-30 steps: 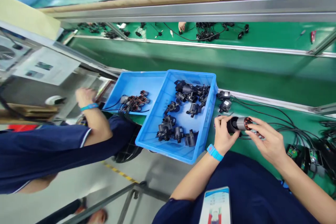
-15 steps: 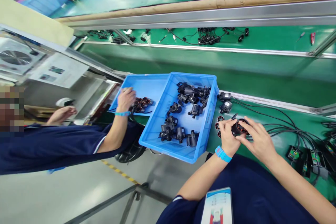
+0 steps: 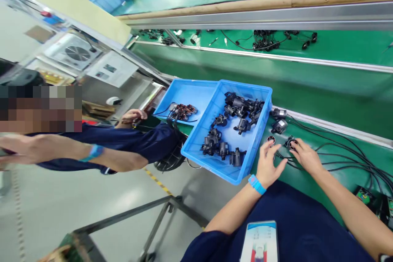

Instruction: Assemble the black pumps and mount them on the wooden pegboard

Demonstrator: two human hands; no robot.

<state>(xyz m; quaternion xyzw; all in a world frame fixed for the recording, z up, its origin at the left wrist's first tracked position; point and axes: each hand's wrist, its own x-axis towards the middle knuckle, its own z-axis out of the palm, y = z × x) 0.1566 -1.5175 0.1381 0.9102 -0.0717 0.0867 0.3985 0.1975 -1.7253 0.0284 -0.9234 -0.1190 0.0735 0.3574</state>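
My left hand (image 3: 267,164) lies spread on the surface (image 3: 307,94) beside the bin (image 3: 260,139); my right hand (image 3: 305,156) fingers a motor (image 3: 290,143), grip unclear.

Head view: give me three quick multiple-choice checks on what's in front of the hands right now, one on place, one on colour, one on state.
1. Where is the blue bin of black pump parts relative to the left hand?
A. to its left
B. to its right
C. under it

2. What colour is the wristband on the left wrist?
A. red
B. blue
C. white

3. What is the right hand doing?
A. lifting a bin
B. holding a phone
C. fingertips on a small black part lying on the green bench

Answers: 1 A, the bin sits left of the hand, at the bench edge. 2 B, the band reads bright blue. 3 C, the part lies on the bench under the fingertips.
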